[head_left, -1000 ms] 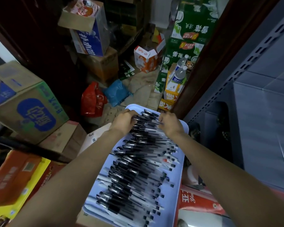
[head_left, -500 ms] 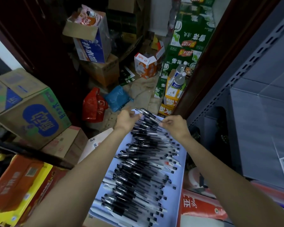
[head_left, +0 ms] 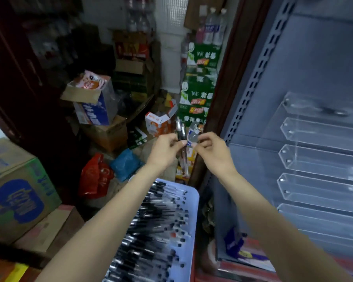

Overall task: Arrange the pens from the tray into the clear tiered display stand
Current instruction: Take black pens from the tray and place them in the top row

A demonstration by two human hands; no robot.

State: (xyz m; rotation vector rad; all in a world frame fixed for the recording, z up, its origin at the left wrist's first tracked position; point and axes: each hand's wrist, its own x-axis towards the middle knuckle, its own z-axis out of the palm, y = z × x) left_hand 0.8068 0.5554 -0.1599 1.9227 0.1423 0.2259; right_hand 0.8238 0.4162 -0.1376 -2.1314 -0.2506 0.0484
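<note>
Fingers around blurred, seemingly unlabelled pens, upright.

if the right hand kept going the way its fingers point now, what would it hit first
The right hand has its fingers aimed leftward at the pens held upright by the left hand. It would likely meet those pens first, then the left hand's fingertips, though blur hides whether it already touches them.

Dim storeroom, stacked cardboard boxes, grey metal shelving.
</note>
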